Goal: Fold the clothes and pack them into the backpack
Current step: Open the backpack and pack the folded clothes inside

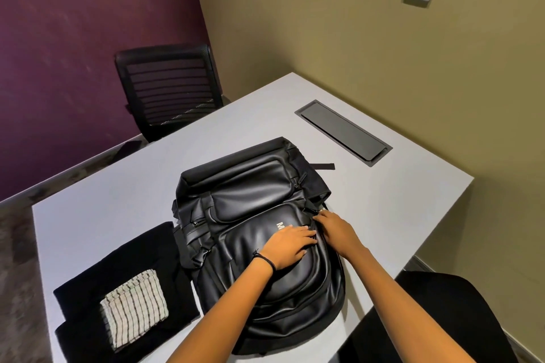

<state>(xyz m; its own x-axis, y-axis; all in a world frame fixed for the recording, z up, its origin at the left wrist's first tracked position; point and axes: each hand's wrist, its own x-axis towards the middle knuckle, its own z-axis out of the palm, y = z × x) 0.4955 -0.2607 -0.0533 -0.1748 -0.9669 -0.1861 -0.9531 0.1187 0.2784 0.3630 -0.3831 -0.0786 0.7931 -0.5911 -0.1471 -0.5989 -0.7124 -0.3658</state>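
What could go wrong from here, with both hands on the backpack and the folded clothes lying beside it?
1. The left hand presses flat on the backpack close to where the right hand works at the side zip; fingers could get caught.
2. The striped cloth lies loose on the black garment near the table edge; a bump may push them off.

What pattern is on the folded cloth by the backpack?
The folded cloth is pale with thin dark stripes, best in head view.
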